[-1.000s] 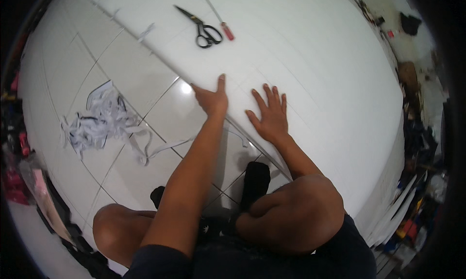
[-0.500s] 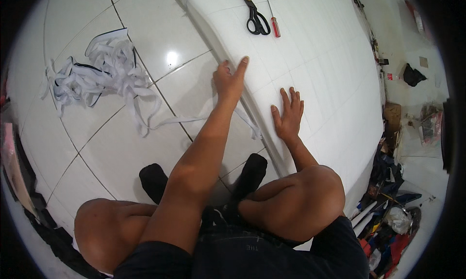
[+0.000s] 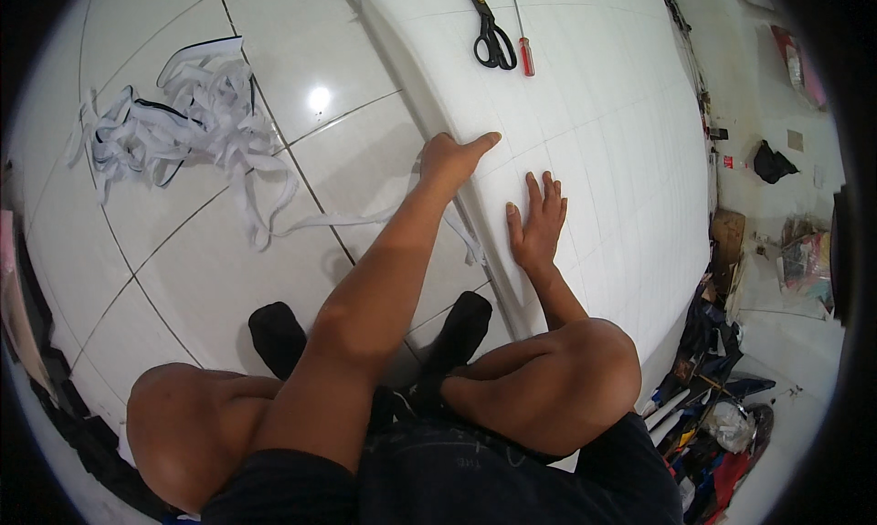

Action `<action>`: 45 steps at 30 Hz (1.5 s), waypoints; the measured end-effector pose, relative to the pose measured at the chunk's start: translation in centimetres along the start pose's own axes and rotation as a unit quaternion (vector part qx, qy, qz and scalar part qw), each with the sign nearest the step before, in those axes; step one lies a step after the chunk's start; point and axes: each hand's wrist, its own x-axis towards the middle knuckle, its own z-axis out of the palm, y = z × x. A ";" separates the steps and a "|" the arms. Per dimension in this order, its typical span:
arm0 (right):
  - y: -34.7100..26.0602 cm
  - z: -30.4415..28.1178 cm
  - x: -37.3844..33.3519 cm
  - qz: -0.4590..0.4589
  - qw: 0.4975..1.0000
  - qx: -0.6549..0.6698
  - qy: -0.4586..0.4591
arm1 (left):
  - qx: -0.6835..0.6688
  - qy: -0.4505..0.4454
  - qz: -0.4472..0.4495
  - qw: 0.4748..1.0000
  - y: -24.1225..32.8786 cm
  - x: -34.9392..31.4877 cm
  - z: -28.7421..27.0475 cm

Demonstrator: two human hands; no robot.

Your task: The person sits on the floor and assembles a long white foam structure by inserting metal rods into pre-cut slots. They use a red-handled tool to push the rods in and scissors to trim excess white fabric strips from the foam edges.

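Observation:
A large white mattress-like pad (image 3: 630, 160), its top marked with faint grid lines, lies along my right side. At its left edge my left hand (image 3: 452, 162) grips the rim, thumb on top and the other fingers curled down over the side, mostly hidden. My right hand (image 3: 537, 233) rests flat on the top near that edge, fingers spread, holding nothing. Farther up the pad lie black-handled scissors (image 3: 493, 46) and, beside them, a screwdriver (image 3: 527, 57) with a red handle and a thin shaft.
A tangled heap of white strips with dark edging (image 3: 183, 128) lies on the white tiled floor (image 3: 219, 278), one strip trailing to the pad's side. My socked feet stand between heap and pad. Mixed clutter (image 3: 722, 425) and a cardboard box (image 3: 727, 237) line the wall at right.
My left hand has shifted slightly right, its thumb now lying farther over the pad's top. The right hand stays flat in nearly the same place. The view has moved a little.

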 end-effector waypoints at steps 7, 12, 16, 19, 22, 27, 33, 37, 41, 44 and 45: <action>-0.3 -0.5 0.2 0.012 0.999 -0.012 -0.028 | -0.044 0.014 0.020 0.999 -1.6 1.3 -0.1; -0.9 -0.7 0.2 0.018 0.999 -0.003 -0.042 | -0.020 0.026 0.012 0.999 -1.9 1.5 -0.2; -0.9 -0.7 -0.3 0.020 0.999 -0.005 -0.037 | -0.025 0.015 0.023 0.999 -2.1 1.4 -0.3; -1.0 -0.6 -0.2 0.022 0.999 -0.002 -0.034 | -0.004 0.052 0.044 0.998 -2.0 0.8 -0.1; -1.8 -0.5 0.3 0.019 0.999 -0.016 -0.035 | 0.062 0.121 0.055 0.989 -2.2 0.4 0.5; -4.7 -0.9 0.1 -0.058 0.996 -0.022 -0.066 | 0.067 0.178 0.025 0.981 -1.6 -0.1 3.0; -5.3 -0.1 0.8 -0.043 0.996 -0.043 -0.067 | 0.124 0.203 -0.063 0.969 -1.1 1.1 3.5; -4.8 -0.1 0.3 -0.038 0.996 -0.046 -0.070 | 0.085 0.182 -0.069 0.977 -0.3 0.0 3.6; -4.9 -0.2 0.0 -0.027 0.995 -0.064 -0.078 | -0.248 0.086 -0.006 0.965 -1.3 -1.0 1.6; -5.4 -0.8 0.4 -0.022 0.995 -0.053 -0.078 | -0.309 -0.078 0.005 0.948 -5.5 0.4 -2.6; -5.5 -0.4 0.4 -0.021 0.996 -0.034 -0.078 | -0.263 -0.097 0.040 0.959 -6.0 0.2 -3.3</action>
